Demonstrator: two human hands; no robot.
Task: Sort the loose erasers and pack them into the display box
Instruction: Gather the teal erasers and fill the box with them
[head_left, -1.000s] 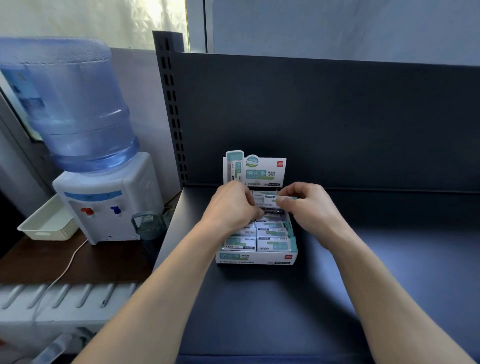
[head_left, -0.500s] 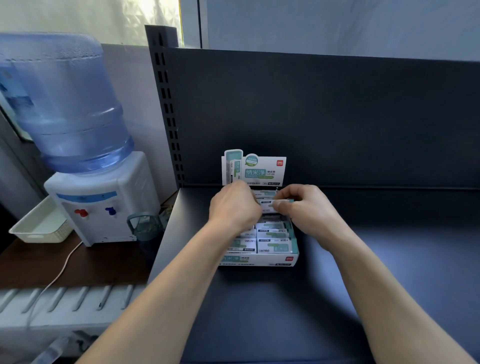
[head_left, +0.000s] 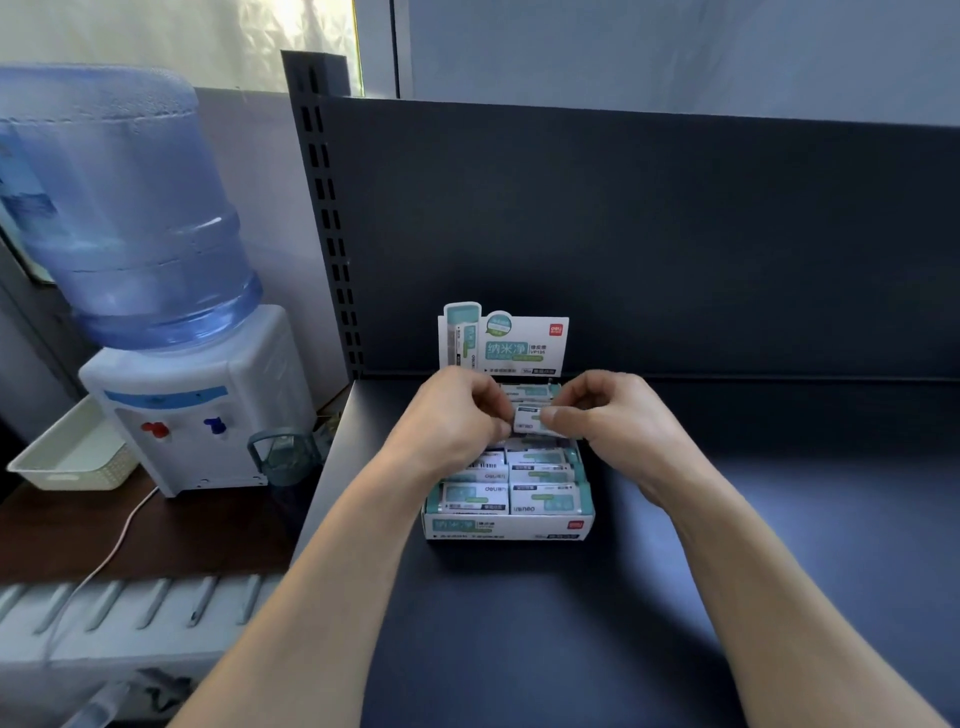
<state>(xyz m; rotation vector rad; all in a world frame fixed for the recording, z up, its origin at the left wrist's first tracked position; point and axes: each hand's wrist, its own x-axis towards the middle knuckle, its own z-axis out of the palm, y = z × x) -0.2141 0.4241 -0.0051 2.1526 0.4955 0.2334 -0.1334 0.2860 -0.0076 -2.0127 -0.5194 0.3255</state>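
Note:
A white and teal display box (head_left: 506, 529) stands on a dark shelf (head_left: 571, 623), its printed header card (head_left: 524, 347) upright at the back. Several wrapped erasers (head_left: 540, 501) lie in rows inside it. Above the box's rear half, a single eraser (head_left: 527, 418) is pinched from both ends: my left hand (head_left: 452, 415) holds its left end and my right hand (head_left: 608, 415) its right end. My hands hide the rows beneath them.
The shelf's dark back panel (head_left: 675, 234) rises right behind the box. To the left are a slotted upright (head_left: 324, 218), a water dispenser (head_left: 187, 410) with a blue bottle, a teal cup (head_left: 280, 457), a cream basket (head_left: 67, 457) and a white cable.
Both hands have stayed over the rear of the box. The eraser between them sits a little lower and more level than before. The camera has tilted slightly.

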